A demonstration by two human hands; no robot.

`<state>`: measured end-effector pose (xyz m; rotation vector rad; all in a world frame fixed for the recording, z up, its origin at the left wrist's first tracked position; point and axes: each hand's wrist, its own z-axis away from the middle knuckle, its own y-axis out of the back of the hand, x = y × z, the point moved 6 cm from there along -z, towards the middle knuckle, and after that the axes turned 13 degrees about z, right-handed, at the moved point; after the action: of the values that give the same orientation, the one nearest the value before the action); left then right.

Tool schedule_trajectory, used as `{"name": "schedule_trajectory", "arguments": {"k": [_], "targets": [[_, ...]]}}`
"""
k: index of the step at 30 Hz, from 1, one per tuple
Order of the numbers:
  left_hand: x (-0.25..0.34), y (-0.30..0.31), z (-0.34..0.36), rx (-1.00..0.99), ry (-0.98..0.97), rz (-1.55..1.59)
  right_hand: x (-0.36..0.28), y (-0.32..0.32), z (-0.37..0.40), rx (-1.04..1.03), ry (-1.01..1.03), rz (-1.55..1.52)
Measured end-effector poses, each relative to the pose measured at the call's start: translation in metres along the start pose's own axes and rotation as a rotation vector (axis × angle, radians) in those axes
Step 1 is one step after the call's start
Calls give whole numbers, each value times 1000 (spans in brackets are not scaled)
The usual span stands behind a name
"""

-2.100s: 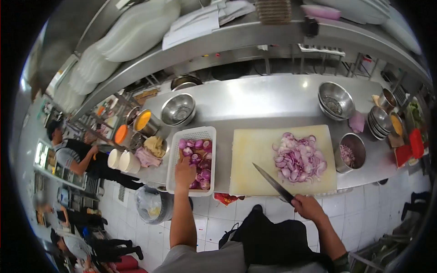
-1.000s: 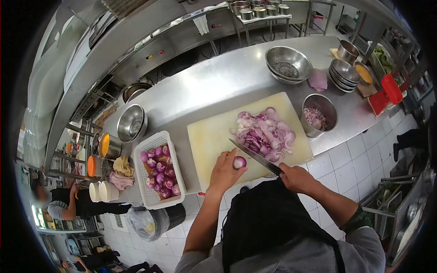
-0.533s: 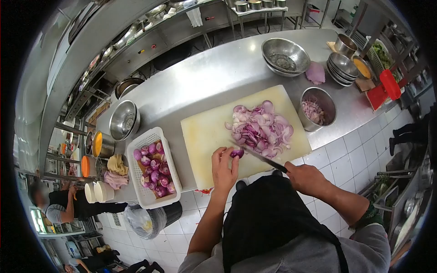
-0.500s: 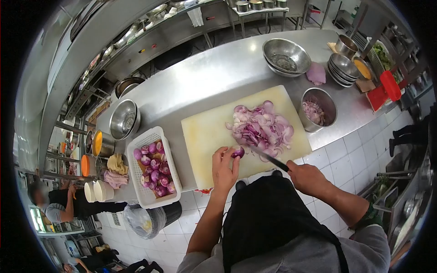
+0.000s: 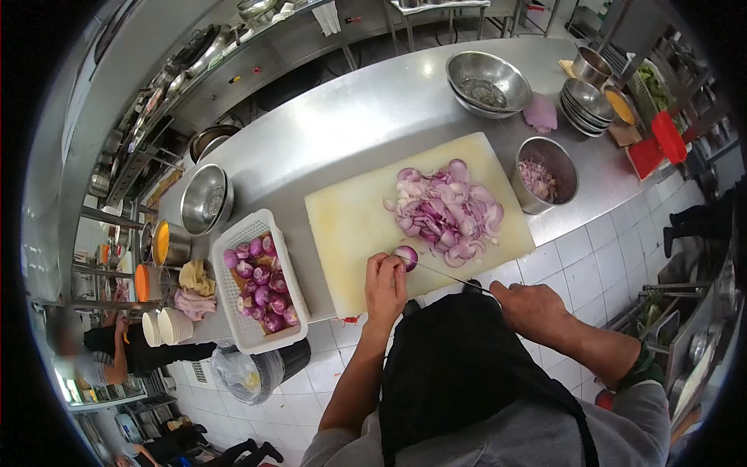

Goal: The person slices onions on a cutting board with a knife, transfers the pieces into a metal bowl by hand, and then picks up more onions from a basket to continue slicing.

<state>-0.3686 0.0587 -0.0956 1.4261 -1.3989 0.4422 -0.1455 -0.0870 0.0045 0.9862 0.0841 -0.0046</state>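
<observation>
My left hand (image 5: pixel 386 289) holds a purple onion (image 5: pixel 406 257) against the near part of the pale cutting board (image 5: pixel 342 222). In my right hand (image 5: pixel 533 307) is the handle of a knife (image 5: pixel 451 276), its thin blade reaching left to the onion. A pile of sliced onion (image 5: pixel 447 208) lies on the board beyond the blade. To the left, a white basket (image 5: pixel 299 323) contains several peeled purple onions (image 5: pixel 268 294). Right of the board stands a steel pot (image 5: pixel 572 175) with cut onion inside.
Metal bowls (image 5: pixel 489 82) stand at the back of the steel table (image 5: pixel 350 117) beside a pink cloth (image 5: pixel 540 114). Other bowls (image 5: pixel 206 198) are at the left. A bagged bin (image 5: pixel 249 377) is below the table edge. A person (image 5: pixel 117 342) stands at far left.
The knife has moved left to the onion and its blade now appears edge-on. My left fingers have drawn closer together around the onion. The whole view has shifted slightly.
</observation>
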Motion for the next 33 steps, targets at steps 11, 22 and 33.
{"name": "schedule_trajectory", "arguments": {"k": [11,22,33], "targets": [[0,-2,-10,-10,19,-8,-15,-70,-79,165,80,-257],[-3,-7,-34,-411,51,-118,15,-22,-83,134,74,-303],[14,-1,-9,-278,178,3,2,-30,-25,2,43,-151]]}}
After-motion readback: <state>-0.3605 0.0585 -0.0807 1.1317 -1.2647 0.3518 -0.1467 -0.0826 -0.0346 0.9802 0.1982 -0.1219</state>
